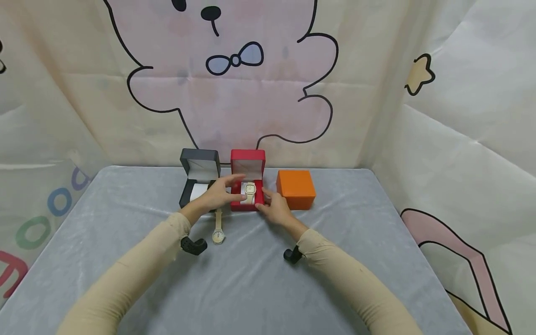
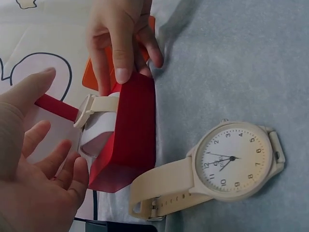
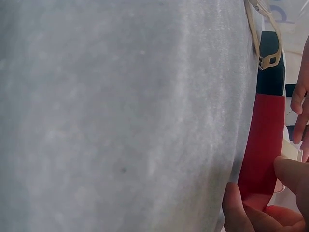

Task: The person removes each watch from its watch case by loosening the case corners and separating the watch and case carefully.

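An open red watch box [image 1: 248,162] stands at the back of the table with a cream-strapped watch [image 1: 250,188] round a white cushion [image 2: 99,129] inside it. My right hand [image 1: 276,209] grips the box's right front corner, thumb on the rim. Over the left side of the box reaches my left hand [image 1: 217,193], its fingers spread and loosely extended near the watch, holding nothing. Another cream watch [image 2: 232,159] with a round white dial lies on the cloth, in front of the open dark grey box [image 1: 201,160]. My left hand partly hides that box's contents.
To the right of the red box sits an orange box [image 1: 296,186]. Grey cloth [image 1: 251,288] covers the table. A printed curtain [image 1: 234,107] hangs right behind the boxes, and pale sheets flank both sides.
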A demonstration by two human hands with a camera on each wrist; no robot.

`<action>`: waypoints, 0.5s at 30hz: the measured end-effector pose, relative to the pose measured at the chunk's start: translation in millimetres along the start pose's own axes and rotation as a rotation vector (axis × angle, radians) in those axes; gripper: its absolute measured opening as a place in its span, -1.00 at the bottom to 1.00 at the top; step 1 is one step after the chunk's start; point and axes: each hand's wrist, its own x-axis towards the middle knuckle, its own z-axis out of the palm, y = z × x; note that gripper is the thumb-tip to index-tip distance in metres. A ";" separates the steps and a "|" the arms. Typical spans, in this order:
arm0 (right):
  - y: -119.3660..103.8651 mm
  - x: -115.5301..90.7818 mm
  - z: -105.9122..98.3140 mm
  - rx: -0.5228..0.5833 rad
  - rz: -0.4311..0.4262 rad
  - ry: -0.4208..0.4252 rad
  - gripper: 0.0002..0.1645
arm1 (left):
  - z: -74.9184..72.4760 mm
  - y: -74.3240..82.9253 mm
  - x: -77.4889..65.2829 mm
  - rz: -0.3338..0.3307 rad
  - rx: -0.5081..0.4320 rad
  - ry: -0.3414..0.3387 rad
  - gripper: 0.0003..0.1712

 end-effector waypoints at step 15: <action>-2.1 -2.1 -0.2 0.025 0.019 -0.012 -0.15 | -2.2 -8.0 4.7 -0.030 0.109 -0.073 -0.02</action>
